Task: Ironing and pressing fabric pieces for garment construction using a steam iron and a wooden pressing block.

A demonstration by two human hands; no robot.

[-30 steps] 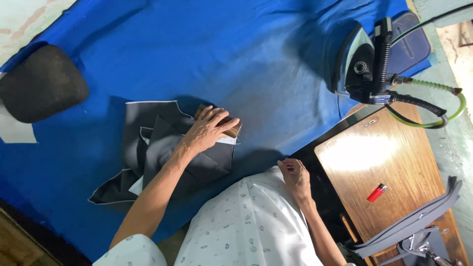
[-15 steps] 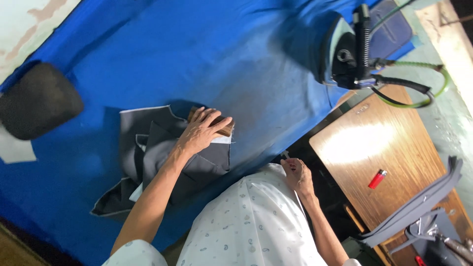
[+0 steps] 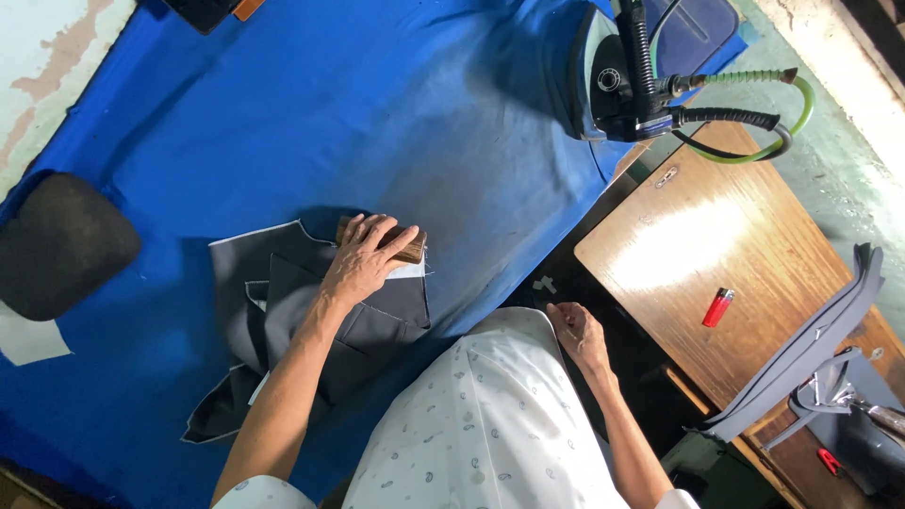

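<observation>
I see left hand (image 3: 363, 259) clamped over wooden block (image 3: 407, 247), pressing grey garment (image 3: 311, 320) on blue table (image 3: 283, 113). Right hand (image 3: 577, 332) empty, loosely curled at table edge. Risk: block slips, crease shifts; steam iron (image 3: 617, 80) sits well apart.

White short-sleeved shirt (image 3: 490, 424), small scattered paisley print; both forearms bare, no watch or rings visible.

A blue-covered table (image 3: 283, 123) carries a grey garment piece (image 3: 283, 330), a dark padded block (image 3: 57, 245) at its left edge and a steam iron (image 3: 613, 80) at its right. Beside it, a wooden table (image 3: 698, 283) bears a red lighter (image 3: 717, 307) and grey cloth (image 3: 811, 349).
</observation>
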